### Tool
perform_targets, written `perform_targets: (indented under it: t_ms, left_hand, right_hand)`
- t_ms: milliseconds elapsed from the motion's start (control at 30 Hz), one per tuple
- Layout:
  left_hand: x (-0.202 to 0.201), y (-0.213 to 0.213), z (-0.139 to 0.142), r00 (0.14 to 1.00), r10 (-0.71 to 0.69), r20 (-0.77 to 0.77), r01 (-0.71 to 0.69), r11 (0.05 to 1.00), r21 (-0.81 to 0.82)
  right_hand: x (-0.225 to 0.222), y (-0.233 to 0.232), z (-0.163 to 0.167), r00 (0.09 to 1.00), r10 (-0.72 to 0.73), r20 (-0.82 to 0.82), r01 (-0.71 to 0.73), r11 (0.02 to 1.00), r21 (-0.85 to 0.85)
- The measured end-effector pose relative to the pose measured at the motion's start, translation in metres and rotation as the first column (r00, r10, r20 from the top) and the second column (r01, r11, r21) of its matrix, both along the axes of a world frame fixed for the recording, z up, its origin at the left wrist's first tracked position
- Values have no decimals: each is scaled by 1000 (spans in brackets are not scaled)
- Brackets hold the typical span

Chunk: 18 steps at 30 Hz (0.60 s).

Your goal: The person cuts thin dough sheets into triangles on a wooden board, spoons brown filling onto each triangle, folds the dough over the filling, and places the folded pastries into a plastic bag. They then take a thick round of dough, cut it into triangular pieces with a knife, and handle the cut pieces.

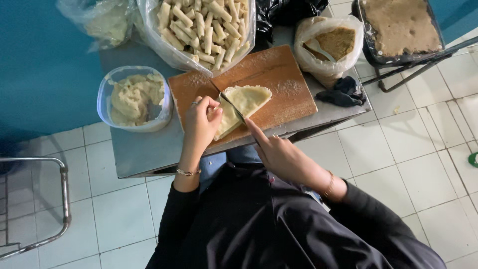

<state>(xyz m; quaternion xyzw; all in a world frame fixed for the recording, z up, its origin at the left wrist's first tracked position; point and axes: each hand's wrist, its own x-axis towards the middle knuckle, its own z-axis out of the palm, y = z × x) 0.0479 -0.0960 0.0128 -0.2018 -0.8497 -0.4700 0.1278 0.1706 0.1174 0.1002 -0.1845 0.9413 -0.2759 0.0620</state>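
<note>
While left fingers [208, 107] pin it, the wrapper [242, 107] meets the knife [233, 107].

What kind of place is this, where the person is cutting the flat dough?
Probably a small home or snack kitchen: a wooden cutting board on a metal table, a bag of rolled pastry sticks, and a tub of filling.
</note>
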Motion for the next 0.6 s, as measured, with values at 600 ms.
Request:
perform_targets:
  t_ms: [600]
  left_hand:
    - [20,-18,8,971,43,234,-125,927,352]
  right_hand:
    - [45,79,36,984,176,9,-172,947,270]
